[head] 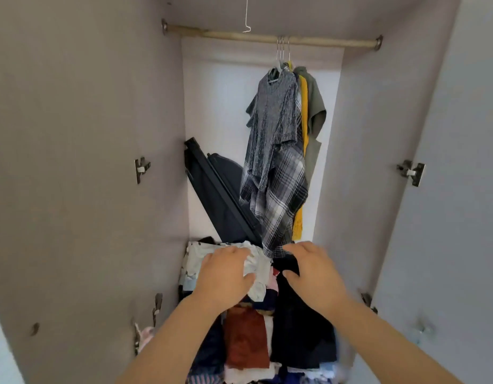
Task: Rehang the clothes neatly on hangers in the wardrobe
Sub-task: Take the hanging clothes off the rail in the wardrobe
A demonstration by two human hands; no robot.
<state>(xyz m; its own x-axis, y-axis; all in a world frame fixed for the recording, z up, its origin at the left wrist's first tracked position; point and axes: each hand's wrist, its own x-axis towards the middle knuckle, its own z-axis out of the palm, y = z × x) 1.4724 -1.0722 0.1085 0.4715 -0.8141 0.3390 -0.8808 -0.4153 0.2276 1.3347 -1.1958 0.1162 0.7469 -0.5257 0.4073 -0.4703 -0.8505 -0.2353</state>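
- The pile of clothes (256,328) lies heaped on the wardrobe floor; your left hand (223,275) rests on a white garment (256,268), fingers (246,278) curled into its folds, seemingly gripping it.
- Your right hand (314,275) hovers over a black garment (298,328), fingers spread, holding nothing.
- Pull the white piece quickly and tangled neighbours may drag out and spill.
- The plaid shirt (284,195) hangs low, its hem just beside your right hand; snagging it could tug it off its hanger.
- The rail (228,36) holds few hangers, all dressed; only one bare wire hook (246,15) shows above.
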